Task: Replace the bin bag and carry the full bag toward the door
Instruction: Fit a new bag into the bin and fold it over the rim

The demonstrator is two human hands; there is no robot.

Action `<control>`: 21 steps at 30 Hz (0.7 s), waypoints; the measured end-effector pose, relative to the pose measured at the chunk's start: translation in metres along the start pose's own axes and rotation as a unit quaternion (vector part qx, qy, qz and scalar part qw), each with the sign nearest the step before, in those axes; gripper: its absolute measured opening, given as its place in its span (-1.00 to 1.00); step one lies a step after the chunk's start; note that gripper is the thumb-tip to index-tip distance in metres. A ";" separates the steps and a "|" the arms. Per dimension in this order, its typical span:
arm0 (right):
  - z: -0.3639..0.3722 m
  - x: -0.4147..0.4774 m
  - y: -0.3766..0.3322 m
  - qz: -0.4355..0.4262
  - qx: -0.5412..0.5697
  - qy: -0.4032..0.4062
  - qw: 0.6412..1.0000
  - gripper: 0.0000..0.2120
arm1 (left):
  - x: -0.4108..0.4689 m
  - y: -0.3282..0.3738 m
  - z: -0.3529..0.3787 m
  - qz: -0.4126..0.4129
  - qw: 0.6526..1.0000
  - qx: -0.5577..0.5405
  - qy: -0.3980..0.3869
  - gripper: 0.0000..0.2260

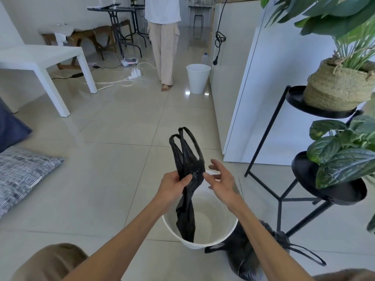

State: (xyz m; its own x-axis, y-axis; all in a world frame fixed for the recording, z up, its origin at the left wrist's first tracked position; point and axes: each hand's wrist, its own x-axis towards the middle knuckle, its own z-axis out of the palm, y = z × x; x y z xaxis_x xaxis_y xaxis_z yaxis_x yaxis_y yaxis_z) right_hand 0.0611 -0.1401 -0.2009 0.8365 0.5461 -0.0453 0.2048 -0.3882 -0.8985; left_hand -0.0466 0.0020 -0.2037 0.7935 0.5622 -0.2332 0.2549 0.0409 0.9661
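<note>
An unopened black bin bag (pixel 187 159) hangs over the empty white bin (pixel 227 234) on the floor in front of me. Its handles stick up and its bottom end dangles inside the bin. My left hand (pixel 172 185) is shut on the bag's middle. My right hand (pixel 221 179) is just right of the bag, fingers spread, fingertips touching or nearly touching the plastic. The full black bag (pixel 243 252), tied at the top, lies on the floor right of the bin, partly behind my right forearm.
A black plant stand (pixel 280 199) with potted plants stands at the right beside a white cabinet (pixel 263 88). A second white bin (pixel 197 78) and a standing person (pixel 164 37) are ahead. A white table (pixel 40 57), cables and cushions (pixel 22 173) are at the left.
</note>
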 end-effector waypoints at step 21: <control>-0.043 0.017 0.034 0.072 0.005 0.164 0.984 -0.82 | 0.021 0.000 -0.044 -0.036 0.997 0.056 0.031 -0.92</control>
State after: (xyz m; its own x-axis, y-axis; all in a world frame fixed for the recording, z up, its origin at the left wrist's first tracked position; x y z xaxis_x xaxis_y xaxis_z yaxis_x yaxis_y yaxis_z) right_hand 0.1035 -0.1758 -0.2135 0.9760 0.2158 -0.0308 0.0683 -0.4368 -0.8970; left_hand -0.0540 0.0500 -0.2041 0.7355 0.6119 -0.2909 0.3726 -0.0067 0.9280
